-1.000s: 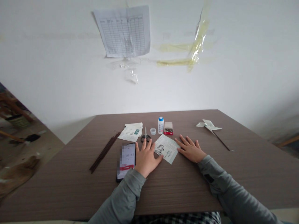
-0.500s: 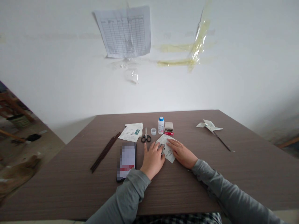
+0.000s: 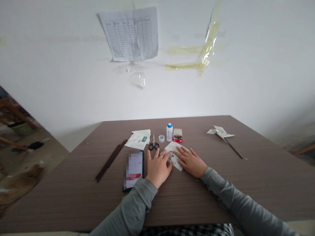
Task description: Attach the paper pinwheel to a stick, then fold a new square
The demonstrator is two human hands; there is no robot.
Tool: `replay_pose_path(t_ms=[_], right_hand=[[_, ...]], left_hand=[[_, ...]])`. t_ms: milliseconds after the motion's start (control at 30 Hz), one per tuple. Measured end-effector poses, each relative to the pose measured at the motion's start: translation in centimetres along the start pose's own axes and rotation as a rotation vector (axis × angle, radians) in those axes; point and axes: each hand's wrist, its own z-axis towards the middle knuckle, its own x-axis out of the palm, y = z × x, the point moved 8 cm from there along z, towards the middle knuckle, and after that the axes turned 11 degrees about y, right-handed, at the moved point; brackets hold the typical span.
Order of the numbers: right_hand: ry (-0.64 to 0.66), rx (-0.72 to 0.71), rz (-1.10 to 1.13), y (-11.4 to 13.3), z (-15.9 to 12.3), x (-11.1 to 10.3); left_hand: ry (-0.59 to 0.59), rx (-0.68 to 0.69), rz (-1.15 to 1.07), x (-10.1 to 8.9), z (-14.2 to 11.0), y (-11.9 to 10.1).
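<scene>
The left hand and the right hand both lie open and flat on the bench, neither clenched nor gripping anything. The fingertips of the left hand and the fingers of the right rest on a printed paper sheet, which lies tilted between the two hands, with a small picture showing on it.

Just beyond the sheet stand a small red-and-white box and a white bottle with a blue cap. Beside the bottle sits a small round lid, and a pair of scissors lies near the left hand. Further left are a stack of papers, a phone with its screen lit, and a few thin dark sticks. Well off to the right, a paper pinwheel on a stick lies on the bench, and above it all a grid chart is taped to the wall — the tape has yellowed.
</scene>
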Motion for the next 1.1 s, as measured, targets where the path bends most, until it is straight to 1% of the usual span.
replay_pose_path(t_ms=[200,333,467,700,800,900,1033,1100], right_hand=[[0.045,0.029,0.008,-0.6,-0.2,-0.6],[0.067,0.119,0.032,-1.5,-0.6,-0.8],[0.047,0.209,0.04,-2.5,-1.1,-1.0],[0.051,0.373,0.045,-5.4,-1.7,-1.0],[0.046,0.375,0.042,-5.9,-1.6,-0.9],[0.008,0.353,0.042,-5.8,-1.3,-1.1],[-0.061,0.306,0.03,-5.1,-0.9,-1.5],[-0.109,0.254,0.038,-4.4,-0.7,-1.7]], left_hand=[[-0.01,-0.038,0.005,-0.8,-0.3,0.9],[-0.018,-0.047,0.024,-1.2,-0.4,1.1],[-0.033,-0.053,0.051,-1.3,-0.4,1.5],[-0.066,-0.081,0.068,-1.4,-0.3,2.2],[-0.067,-0.115,0.068,-1.5,0.0,2.1],[-0.085,-0.121,0.072,-1.7,0.2,1.8],[-0.086,-0.108,0.078,-1.7,0.4,1.2],[-0.078,-0.102,0.072,-1.7,0.5,0.9]])
